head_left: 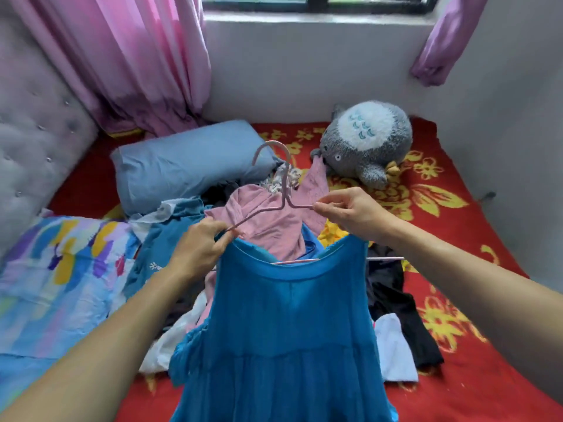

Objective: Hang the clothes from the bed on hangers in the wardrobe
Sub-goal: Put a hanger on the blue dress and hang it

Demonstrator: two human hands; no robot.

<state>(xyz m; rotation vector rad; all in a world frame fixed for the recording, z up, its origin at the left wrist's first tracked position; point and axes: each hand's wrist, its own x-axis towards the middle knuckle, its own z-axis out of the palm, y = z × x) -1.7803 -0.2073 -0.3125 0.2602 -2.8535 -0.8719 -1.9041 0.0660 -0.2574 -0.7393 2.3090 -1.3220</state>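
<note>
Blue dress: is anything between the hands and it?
Nothing visible: the left hand pinches the thin pink hanger right at the blue fabric dress top edge, and the right hand pinches the hanger's other arm.

Dress [286, 330] on a hanger [287, 204] before me, clothes pile [268, 226] on the bed [457, 239] behind it.
My left hand [198, 248] grips the hanger's left arm and my right hand [350, 214] pinches its right arm, with the dress hanging below, in front of the clothes pile. Behind the pile the pillow [189, 166] lies to the left and the plush toy [368, 141] to the right, near the wall under the window [310, 3]. A quilt [54, 269] lies at my left beside the headboard [36, 141]; a curtain [137, 62] hangs behind the pillow.
</note>
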